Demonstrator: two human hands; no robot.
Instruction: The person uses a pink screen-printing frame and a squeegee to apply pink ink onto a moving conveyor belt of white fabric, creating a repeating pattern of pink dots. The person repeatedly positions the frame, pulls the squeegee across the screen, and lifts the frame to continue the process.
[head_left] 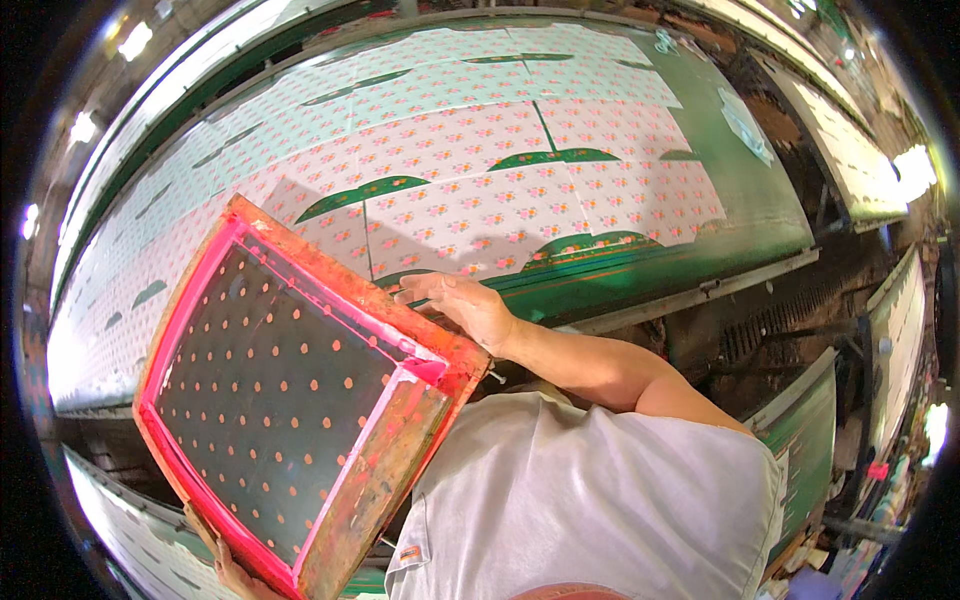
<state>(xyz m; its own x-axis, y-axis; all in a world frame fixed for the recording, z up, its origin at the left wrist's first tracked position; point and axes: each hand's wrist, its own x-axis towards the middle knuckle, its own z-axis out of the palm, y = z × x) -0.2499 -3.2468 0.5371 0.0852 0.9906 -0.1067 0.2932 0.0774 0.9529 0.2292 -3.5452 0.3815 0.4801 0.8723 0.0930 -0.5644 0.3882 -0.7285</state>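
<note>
A screen printing frame is held up at a tilt on the left, in front of my body. Its wooden border is stained red and pink, and its dark mesh carries rows of small orange-brown spots. My left hand grips the frame's lower left side, partly hidden behind it. Beside the frame's upper right edge is my right hand, fingers stretched out and slightly apart. The frame covers part of that hand, so I cannot tell whether it bears any weight. Beyond lie pale pink printed fabric pieces with small flowers.
The long green table extends across the back, with mint printed pieces along its far side. Near its right end lie a light blue cloth and scissors. Other panel-covered tables flank the right. A metal rail borders the near edge.
</note>
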